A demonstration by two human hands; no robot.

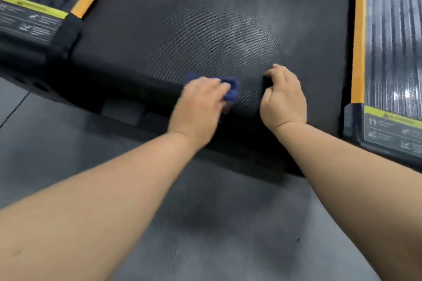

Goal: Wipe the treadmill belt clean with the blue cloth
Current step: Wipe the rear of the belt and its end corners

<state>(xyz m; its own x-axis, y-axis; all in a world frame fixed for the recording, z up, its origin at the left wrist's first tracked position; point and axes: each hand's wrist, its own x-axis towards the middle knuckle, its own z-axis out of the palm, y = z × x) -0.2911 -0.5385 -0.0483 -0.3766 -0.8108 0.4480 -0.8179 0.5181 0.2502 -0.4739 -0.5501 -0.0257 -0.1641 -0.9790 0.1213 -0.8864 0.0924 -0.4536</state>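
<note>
Much is remaining unwiped.
Left hand (pixel 201 100) is gripping crumpled blue cloth (pixel 231 89) on near black textured belt (pixel 137 52); curled right hand (pixel 283 96) seems empty; pale smears (pixel 251 39) farther.

L hand (pixel 201 102): back up, motion-blurred; my fingers curl over the blue cloth (pixel 231 89) & grip it.
R hand (pixel 283 96): near the L, not touching it; back up, fingers curled under, nothing in it that I can see.
L forearm (pixel 102 189): bare, stretched fwd from lower left, wrist about straight.
R forearm (pixel 356 180): bare, stretched fwd from lower right.
</note>
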